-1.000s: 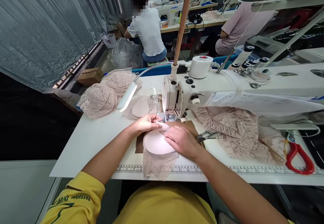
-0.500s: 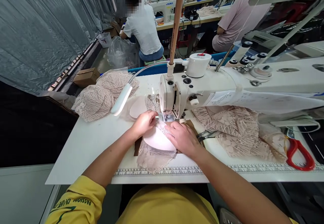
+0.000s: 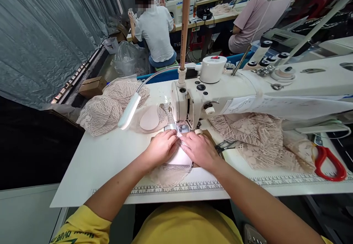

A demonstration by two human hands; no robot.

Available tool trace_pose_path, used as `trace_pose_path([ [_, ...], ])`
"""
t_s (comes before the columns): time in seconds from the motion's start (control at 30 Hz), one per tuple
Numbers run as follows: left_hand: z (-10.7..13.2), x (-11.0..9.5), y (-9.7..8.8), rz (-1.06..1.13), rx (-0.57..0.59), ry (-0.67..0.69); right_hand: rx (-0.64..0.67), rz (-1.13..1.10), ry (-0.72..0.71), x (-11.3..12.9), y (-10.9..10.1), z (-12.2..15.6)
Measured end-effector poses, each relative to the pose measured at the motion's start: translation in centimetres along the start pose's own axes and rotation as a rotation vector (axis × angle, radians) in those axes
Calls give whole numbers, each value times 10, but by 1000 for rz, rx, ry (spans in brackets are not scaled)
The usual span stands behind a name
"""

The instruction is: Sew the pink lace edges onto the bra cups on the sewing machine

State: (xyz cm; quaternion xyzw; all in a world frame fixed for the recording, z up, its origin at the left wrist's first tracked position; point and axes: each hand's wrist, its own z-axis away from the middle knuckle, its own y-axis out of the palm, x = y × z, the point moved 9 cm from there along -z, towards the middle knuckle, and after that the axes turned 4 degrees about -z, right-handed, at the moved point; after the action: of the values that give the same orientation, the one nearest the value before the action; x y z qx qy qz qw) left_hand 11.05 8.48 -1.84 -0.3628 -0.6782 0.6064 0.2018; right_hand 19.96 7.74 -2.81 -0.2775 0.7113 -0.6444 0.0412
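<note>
My left hand (image 3: 161, 147) and my right hand (image 3: 200, 149) lie side by side on a pale padded cup with beige lace (image 3: 176, 165), pressing it flat just in front of the needle of a white sewing machine (image 3: 193, 98). The fingers of both hands are stretched towards the presser foot (image 3: 180, 129), with their tips on the fabric. The lace hangs towards the ruler strip (image 3: 179, 189) at the table's front edge.
Heaps of beige lace lie at the left (image 3: 107, 104) and right (image 3: 261, 141) of the machine. Another cup (image 3: 149, 120) sits behind a lamp (image 3: 127, 112). Snips (image 3: 224, 145) and red scissors (image 3: 329, 162) lie to the right. Two people sit at machines behind.
Both hands have slid the cup and lace forward up to the needle. My left hand has come in beside the right and now lies flat on the cup.
</note>
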Motion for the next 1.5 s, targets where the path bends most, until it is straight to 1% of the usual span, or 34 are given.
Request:
trace_pose_path([
  [0.13, -1, 4, 0, 10, 11, 2, -2, -10, -2, 0, -2, -1],
  [0.3, -5, 3, 3, -11, 45, 28, 18, 8, 21, -1, -3, -3],
  [0.47, -8, 2, -1, -6, 30, 32, 46, 13, 43, -2, -4, -5],
  [0.67, -13, -1, -2, -6, 56, 77, 51, 12, 64, -5, -5, -5],
  [0.93, -16, 2, -1, -25, 68, 102, 11, -2, 64, -6, -9, -6],
  [1.17, -16, 5, -2, -38, 72, 135, -11, -31, 92, -10, -6, -7],
  [1.3, -17, 7, -1, -72, 106, 194, -42, -36, 81, -11, -7, -6],
  [1.4, -15, 7, -5, -129, 121, 206, -62, -37, 78, -14, -8, -5],
  [1.5, -12, 3, -13, -165, 82, 203, -86, -58, 79, -17, -11, -4],
])
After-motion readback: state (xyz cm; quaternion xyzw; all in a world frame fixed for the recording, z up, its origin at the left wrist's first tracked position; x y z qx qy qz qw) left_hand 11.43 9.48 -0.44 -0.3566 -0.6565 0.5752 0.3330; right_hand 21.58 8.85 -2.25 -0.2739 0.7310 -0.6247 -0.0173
